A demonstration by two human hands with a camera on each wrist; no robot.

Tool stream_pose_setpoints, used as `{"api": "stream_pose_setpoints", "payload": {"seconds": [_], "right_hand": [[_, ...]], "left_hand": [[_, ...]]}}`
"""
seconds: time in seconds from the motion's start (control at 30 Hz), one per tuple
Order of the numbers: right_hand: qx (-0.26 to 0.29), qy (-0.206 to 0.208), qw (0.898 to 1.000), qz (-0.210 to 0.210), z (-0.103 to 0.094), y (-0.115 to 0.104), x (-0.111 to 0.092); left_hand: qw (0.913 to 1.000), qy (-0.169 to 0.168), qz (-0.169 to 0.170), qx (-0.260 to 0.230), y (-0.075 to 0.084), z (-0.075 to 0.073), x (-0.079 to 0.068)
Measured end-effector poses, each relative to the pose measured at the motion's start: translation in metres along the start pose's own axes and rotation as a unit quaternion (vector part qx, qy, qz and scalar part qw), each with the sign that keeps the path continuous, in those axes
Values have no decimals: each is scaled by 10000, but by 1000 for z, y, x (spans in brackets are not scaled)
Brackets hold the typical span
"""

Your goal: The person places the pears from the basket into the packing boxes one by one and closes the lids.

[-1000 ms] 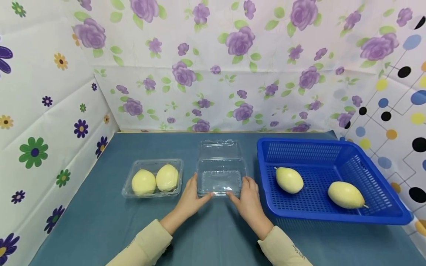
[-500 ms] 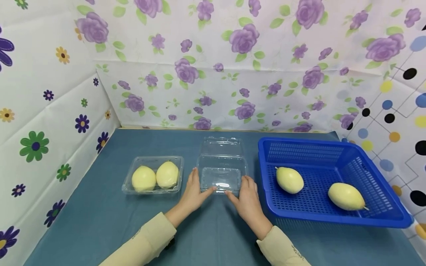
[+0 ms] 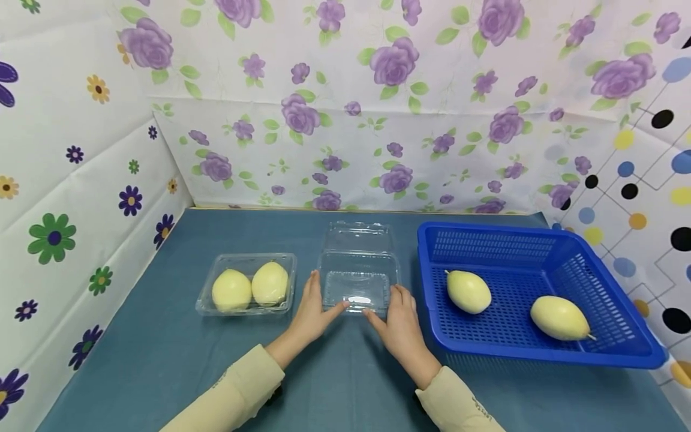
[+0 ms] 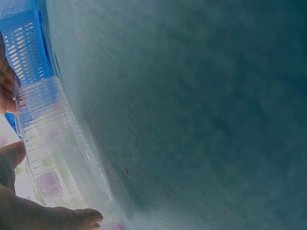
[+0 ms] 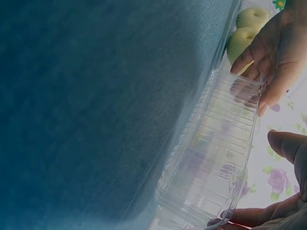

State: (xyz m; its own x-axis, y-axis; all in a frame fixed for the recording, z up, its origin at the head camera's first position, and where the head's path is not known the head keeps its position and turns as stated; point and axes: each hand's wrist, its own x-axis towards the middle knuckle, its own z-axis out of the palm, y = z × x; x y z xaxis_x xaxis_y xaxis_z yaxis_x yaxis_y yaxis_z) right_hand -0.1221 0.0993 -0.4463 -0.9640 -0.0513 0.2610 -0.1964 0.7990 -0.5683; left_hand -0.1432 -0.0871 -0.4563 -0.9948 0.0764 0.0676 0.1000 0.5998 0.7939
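Setting: white sheeting [image 3: 345, 78] printed with purple roses, upright behind the blue basket [image 3: 550, 358]; bench [image 3: 345, 378] with a blue-green surface, beneath the basket and all else listed.

Item one: clear container [image 3: 358, 287], bare inside, on the bench just left of the basket; lid [image 3: 358, 240] folded back on the far side.

Item two: left hand [image 3: 312, 313], along the container wall farther from the basket; right hand [image 3: 400, 323], along the wall nearer to it, in the gap between. Both spread wide, fingers mostly straight, thumbs stretched inward along the front edge. Flanks the container rather than clenches it; firmness of contact not clear.

Item three: packed container [image 3: 254, 311], well to the left of the basket, with one yellow fruit [image 3: 231, 291] and a second yellow fruit [image 3: 270, 283] within.

Item four: stemmed fruit [image 3: 468, 292] and tapered fruit [image 3: 560, 318], inside the basket, well apart.

Handling, as judged: item one very light, thin-walled, springy, smooth enough to slide at a nudge; liable to dent or crack if squeezed. Best held low on both side walls or at the front corners, with light, even pressure; not by the lid, apt to flap.
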Motion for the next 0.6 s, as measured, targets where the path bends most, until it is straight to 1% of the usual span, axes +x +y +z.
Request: {"api": "stream_pose_setpoints", "payload": {"seconds": [0.17,0.33,0.43,0.6], "right_hand": [[92,-154,9998,87,-2,0,0],[419,-379,9981,248,-9,-3,-1],[520,-488,9969,332,-14,-5,-2],[541,-560,9968,150,-25,-14,-5]], "left_hand": [[10000,-43,-25,7,2,0,-1],[9999,-102,-82,-30,4,1,-4],[9999,-114,-98,-63,5,1,-5],[9999,32,-111,98,4,0,-5]]}}
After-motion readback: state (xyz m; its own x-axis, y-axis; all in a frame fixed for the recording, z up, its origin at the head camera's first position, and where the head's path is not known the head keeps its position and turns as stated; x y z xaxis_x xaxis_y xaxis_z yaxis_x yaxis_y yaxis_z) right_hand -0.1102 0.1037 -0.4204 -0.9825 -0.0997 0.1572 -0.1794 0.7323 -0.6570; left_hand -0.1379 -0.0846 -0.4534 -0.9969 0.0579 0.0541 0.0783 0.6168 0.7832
